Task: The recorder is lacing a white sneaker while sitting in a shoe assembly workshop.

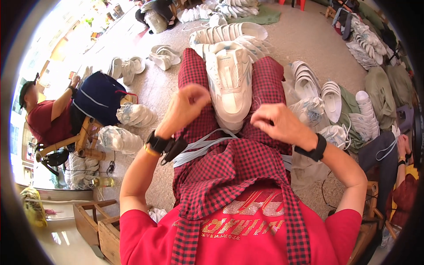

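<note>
Between my knees stands a white sneaker (229, 81), toe toward me, resting on another white shoe below it. My left hand (187, 106) is raised just left of the sneaker, its fingers curled together and slightly blurred. To the right of the toe, my right hand (278, 123) is bent at the wrist with its fingers curled in a pinch. Whatever either hand may hold is too small to make out. A bundle of pale blue laces (205, 148) lies across my lap on the red-and-black checked apron (221, 168).
Rows of nested white shoes (229, 33) lie beyond my knees. More shoe stacks (304, 81) are on the right, and wrapped bundles (134, 115) on the left. One person (48, 110) sits at left, another (402, 176) at right. A wooden stool (104, 229) is at lower left.
</note>
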`<state>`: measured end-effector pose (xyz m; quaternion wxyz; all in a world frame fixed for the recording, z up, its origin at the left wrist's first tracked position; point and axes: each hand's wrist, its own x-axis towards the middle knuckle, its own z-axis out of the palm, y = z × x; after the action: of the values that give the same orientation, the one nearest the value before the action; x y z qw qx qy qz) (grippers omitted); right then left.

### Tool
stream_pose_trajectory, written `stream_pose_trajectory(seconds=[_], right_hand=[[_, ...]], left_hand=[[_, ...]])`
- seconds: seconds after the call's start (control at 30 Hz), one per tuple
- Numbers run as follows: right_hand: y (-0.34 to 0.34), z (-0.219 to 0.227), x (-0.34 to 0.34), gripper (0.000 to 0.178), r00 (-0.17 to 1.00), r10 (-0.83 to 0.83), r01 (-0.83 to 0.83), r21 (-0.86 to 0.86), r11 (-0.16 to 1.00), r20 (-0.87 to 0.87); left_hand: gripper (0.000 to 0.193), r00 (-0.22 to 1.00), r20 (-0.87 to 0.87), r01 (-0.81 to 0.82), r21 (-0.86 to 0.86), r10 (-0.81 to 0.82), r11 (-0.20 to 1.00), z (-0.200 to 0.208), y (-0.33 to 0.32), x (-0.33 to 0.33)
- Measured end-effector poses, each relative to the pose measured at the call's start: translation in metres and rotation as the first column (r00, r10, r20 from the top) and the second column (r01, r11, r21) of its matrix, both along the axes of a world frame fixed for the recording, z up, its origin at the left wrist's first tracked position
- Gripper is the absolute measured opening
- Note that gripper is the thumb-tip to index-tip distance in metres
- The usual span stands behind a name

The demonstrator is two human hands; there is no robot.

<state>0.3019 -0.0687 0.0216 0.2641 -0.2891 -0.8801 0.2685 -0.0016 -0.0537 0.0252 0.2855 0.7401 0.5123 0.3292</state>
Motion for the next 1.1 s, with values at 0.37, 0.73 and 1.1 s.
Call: stream_pose_trajectory(seconds=[0.37, 0.73, 1.1], right_hand=[[-0.021, -0.006, -0.028, 0.012, 0.992, 0.072, -0.07, -0.029, 0.997, 0.101], [-0.007, 0.062, -0.042, 0.024, 0.917, -0.034, -0.284, -0.709, 0.645, -0.398], [0.074, 0.1, 0.083, 0.034, 0.495, -0.171, -0.581, -0.471, 0.664, -0.852]], left_hand=[[0.011, 0.976, 0.014, 0.216, 0.023, -0.216, 0.976, 0.014, -0.055, -0.007], [0.027, 0.909, 0.198, 0.394, -0.123, -0.367, 0.911, 0.098, -0.038, -0.028], [0.032, 0.611, 0.753, 0.36, 0.012, -0.246, 0.933, 0.105, -0.023, -0.11]])
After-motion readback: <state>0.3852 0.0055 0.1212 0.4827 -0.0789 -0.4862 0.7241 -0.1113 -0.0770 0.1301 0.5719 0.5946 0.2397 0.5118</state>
